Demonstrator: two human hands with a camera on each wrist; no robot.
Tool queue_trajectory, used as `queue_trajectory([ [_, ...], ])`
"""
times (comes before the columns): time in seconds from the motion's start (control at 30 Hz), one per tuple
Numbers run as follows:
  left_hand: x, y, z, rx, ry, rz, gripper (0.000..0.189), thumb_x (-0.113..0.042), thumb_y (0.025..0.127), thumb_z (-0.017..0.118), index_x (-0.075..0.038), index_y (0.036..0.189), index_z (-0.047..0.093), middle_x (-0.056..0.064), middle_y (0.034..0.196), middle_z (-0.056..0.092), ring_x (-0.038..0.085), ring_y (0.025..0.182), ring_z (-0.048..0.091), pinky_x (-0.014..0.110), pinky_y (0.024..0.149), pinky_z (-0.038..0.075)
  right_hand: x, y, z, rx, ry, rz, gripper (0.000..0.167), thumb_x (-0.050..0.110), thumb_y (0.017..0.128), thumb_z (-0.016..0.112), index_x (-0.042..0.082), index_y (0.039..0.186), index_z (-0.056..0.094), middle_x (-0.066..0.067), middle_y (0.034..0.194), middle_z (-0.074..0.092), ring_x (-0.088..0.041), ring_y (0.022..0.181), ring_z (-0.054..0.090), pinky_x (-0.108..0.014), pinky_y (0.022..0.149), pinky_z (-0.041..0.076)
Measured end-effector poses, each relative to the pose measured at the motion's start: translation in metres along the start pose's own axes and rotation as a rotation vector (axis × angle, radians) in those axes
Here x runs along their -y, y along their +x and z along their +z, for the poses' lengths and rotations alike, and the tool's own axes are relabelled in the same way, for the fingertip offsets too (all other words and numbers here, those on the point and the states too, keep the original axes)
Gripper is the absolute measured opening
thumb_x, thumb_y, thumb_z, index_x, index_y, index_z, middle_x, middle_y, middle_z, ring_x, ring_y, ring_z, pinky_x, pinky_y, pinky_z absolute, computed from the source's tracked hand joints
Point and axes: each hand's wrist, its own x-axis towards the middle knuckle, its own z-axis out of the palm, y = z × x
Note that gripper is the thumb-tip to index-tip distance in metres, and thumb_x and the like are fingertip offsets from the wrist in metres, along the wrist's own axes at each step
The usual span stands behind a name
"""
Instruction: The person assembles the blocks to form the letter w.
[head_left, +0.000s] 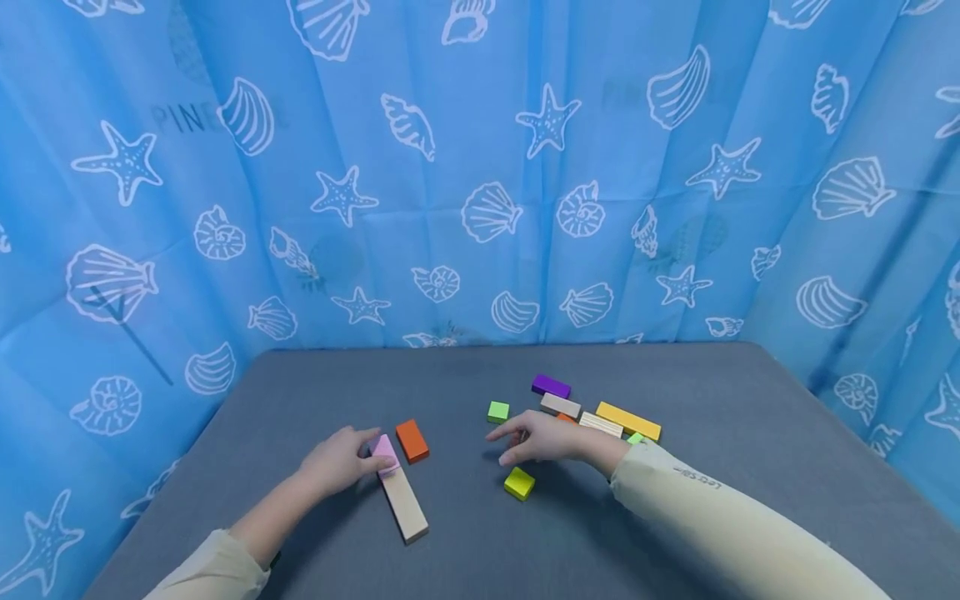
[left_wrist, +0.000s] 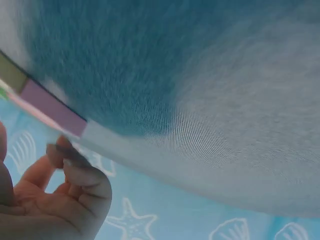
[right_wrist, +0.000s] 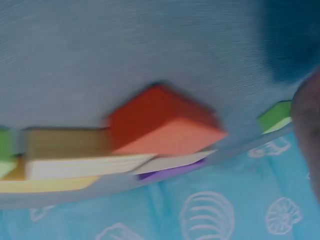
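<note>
My left hand (head_left: 335, 458) is at a pink block (head_left: 384, 450), its index finger by the far end and thumb over the near end. The pink block lies end to end with a long plain wooden block (head_left: 405, 504). In the left wrist view the curled fingertips are right beside the pink block (left_wrist: 55, 107). My right hand (head_left: 543, 437) reaches over the table with fingers extended and nothing between them. A yellow block (head_left: 519, 483) lies just nearer than its thumb, and a small green block (head_left: 498, 412) lies beyond its fingers.
An orange block (head_left: 412, 441) lies right of the pink one. Behind my right hand is a cluster: a purple block (head_left: 551, 386), a greyish block (head_left: 560, 405), a striped block (head_left: 602, 424), a long yellow-orange block (head_left: 628, 421) and another orange block (right_wrist: 165, 122). A blue shell-patterned curtain (head_left: 480, 167) surrounds the grey table.
</note>
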Motion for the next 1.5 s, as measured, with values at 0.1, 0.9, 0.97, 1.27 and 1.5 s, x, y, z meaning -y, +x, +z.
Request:
queue_trajectory([
  [0.1,-0.005,-0.008,0.004,-0.008,0.090,-0.008,0.077,-0.052,0.079,0.074,-0.002,0.136,0.056,0.014,0.098,0.059,0.024,0.081,0.056,0.042,0.067,0.049,-0.007,-0.008,-0.004,0.089,-0.037,0.000,0.044,0.009,0.090,0.069,0.001,0.133,0.058,-0.003,0.086,0.053,-0.015,0.076,0.048,-0.027,0.066,0.041],
  [0.9,-0.014,-0.011,0.015,-0.017,0.174,-0.004,0.080,-0.049,0.072,0.081,-0.002,0.133,0.059,0.010,0.086,0.052,0.019,0.070,0.043,0.034,0.060,0.035,0.000,-0.016,0.019,-0.022,-0.150,0.009,0.022,0.009,0.081,0.078,0.008,0.094,0.061,0.001,0.085,0.054,-0.015,0.078,0.049,-0.028,0.069,0.041],
  [0.97,-0.014,-0.010,0.015,-0.014,0.170,-0.007,0.080,-0.049,0.073,0.081,-0.001,0.133,0.059,0.009,0.086,0.052,0.019,0.070,0.043,0.034,0.060,0.035,0.005,-0.016,0.024,-0.054,-0.047,0.040,0.021,0.004,0.082,0.077,0.006,0.092,0.058,-0.001,0.085,0.056,-0.015,0.076,0.051,-0.029,0.067,0.044],
  [1.27,-0.011,-0.009,0.017,-0.010,0.149,0.002,0.078,-0.047,0.074,0.081,-0.001,0.133,0.059,0.008,0.087,0.053,0.019,0.072,0.044,0.035,0.062,0.037,0.030,-0.009,0.047,-0.031,0.299,0.188,0.013,-0.002,0.088,0.068,-0.003,0.101,0.066,-0.006,0.084,0.066,-0.016,0.073,0.063,-0.032,0.069,0.055],
  [1.5,-0.012,-0.010,0.016,-0.011,0.160,0.004,0.078,-0.046,0.074,0.081,-0.001,0.134,0.058,0.008,0.086,0.052,0.019,0.071,0.044,0.034,0.061,0.035,0.046,-0.002,0.063,-0.030,0.281,0.230,0.012,0.000,0.086,0.070,-0.002,0.098,0.072,-0.003,0.083,0.066,-0.013,0.074,0.055,-0.027,0.065,0.050],
])
